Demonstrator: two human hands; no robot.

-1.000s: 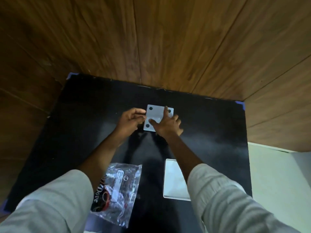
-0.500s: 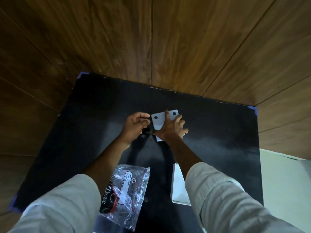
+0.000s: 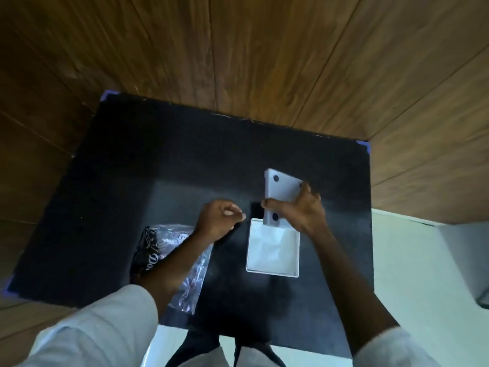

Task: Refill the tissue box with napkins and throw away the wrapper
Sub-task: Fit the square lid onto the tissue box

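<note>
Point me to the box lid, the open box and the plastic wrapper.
box lid (image 3: 281,192): head view, flat face between the dark dots.
open box (image 3: 272,250): head view, white napkins showing inside its walls.
plastic wrapper (image 3: 156,245): head view, dark printed part left of the forearm.

You worked over a matt black table (image 3: 158,160) against grained, satin-sheened wood panels (image 3: 264,49), with a glossy, crinkled clear plastic wrapper (image 3: 190,276), a smooth white plastic-looking box (image 3: 272,271) and its equally smooth lid (image 3: 281,189).
</note>
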